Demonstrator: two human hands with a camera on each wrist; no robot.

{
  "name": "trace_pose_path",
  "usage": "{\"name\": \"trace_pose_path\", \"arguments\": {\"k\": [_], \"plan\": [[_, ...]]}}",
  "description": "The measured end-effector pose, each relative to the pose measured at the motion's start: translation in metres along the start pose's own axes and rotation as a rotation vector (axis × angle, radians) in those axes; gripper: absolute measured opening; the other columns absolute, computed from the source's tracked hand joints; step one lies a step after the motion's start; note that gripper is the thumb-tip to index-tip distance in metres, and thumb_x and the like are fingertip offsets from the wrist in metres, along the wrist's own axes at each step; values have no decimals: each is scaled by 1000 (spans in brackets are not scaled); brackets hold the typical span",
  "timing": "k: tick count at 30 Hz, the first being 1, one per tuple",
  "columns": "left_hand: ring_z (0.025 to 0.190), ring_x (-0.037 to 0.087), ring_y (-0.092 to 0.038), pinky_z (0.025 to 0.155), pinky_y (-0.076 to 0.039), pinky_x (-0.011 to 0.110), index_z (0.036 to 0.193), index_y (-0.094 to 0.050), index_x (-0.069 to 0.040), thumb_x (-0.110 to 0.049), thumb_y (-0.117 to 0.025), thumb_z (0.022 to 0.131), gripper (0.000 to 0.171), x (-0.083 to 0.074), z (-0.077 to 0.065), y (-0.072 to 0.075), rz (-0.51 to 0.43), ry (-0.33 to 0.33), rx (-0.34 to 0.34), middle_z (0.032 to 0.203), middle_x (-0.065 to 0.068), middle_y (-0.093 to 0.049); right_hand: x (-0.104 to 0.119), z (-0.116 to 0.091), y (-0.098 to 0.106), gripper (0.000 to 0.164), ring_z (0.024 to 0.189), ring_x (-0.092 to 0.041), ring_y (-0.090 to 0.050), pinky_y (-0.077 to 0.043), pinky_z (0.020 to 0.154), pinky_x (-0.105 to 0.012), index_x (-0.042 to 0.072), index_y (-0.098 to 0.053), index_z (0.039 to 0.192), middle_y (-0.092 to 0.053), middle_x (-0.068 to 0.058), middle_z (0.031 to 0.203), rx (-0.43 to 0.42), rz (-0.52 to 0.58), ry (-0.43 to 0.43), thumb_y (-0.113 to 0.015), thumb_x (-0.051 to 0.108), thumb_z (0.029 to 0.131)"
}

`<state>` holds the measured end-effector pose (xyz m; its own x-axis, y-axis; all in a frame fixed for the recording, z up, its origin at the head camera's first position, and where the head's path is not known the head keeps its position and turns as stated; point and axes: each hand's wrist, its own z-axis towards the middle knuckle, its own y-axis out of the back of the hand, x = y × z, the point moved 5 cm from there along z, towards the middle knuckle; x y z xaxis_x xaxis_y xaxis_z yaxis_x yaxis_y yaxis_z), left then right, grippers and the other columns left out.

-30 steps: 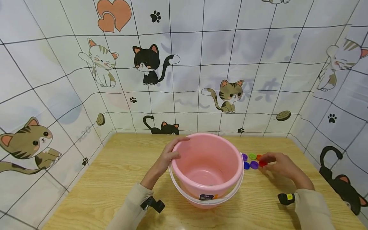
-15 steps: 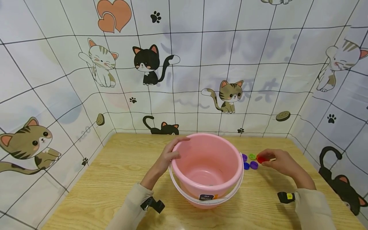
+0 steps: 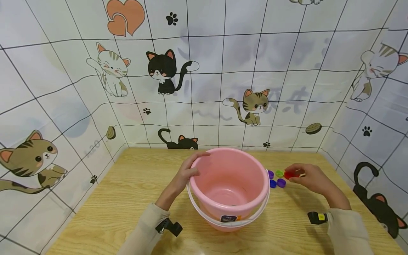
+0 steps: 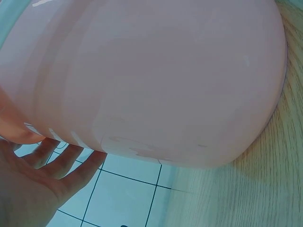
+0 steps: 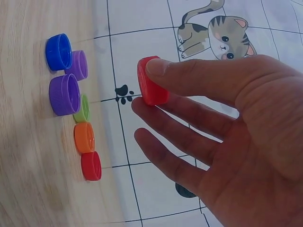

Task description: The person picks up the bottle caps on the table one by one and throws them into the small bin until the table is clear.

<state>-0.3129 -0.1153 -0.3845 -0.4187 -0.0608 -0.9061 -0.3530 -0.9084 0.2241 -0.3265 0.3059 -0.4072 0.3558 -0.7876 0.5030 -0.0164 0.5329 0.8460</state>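
Observation:
My left hand (image 3: 186, 173) grips the left rim of a pink plastic bucket (image 3: 213, 211), which stands tilted slightly toward me. In the left wrist view, the fingers (image 4: 78, 170) reach along the bucket's outer wall. My right hand (image 3: 307, 177) pinches a red bottle cap (image 5: 154, 85) between thumb and fingers, raised above the table. Beyond it lie more caps: a blue one (image 5: 59, 52), two purple ones (image 5: 65, 94), a green one (image 5: 82, 109), an orange one (image 5: 84, 138) and another red one (image 5: 91, 166).
The bucket's white handle (image 3: 229, 224) hangs down at its front. A wooden table (image 3: 134, 191) carries everything. Behind it rises a wall covering (image 3: 207, 85) with printed cats. A small green thing shows at the bucket's bottom, mostly hidden by the rim.
My right hand has picked the near red cap up from the row and lifted it slightly back. The left hand and bucket stay as they were.

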Motion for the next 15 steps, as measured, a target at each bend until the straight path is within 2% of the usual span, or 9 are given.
{"name": "trace_pose_path", "arguments": {"k": [3, 10, 15], "plan": [[116, 39, -61, 78, -61, 48, 146, -55, -17, -11, -50, 77, 70, 0, 0, 0, -2, 0, 2, 158, 6, -44, 2, 0, 1, 29, 94, -32, -71, -56, 70, -25, 2, -73, 117, -75, -18, 109, -4, -5, 3, -77, 11, 89], [117, 35, -61, 80, -61, 52, 146, -56, -20, -10, -50, 76, 71, -1, 1, -1, -6, 3, 0, 157, 3, -45, 8, 0, 6, 28, 95, -35, -72, -62, 76, -42, 2, -73, 116, -76, -16, 108, -19, -13, 35, -77, 12, 90], [117, 37, -61, 80, -61, 49, 146, -56, -16, -10, -50, 75, 71, -1, 1, -1, -4, 2, -6, 158, 5, -44, 14, 1, 10, 28, 96, -32, -73, -62, 77, -39, 4, -73, 116, -76, -13, 108, -34, -25, 64, -77, 14, 90]]}}
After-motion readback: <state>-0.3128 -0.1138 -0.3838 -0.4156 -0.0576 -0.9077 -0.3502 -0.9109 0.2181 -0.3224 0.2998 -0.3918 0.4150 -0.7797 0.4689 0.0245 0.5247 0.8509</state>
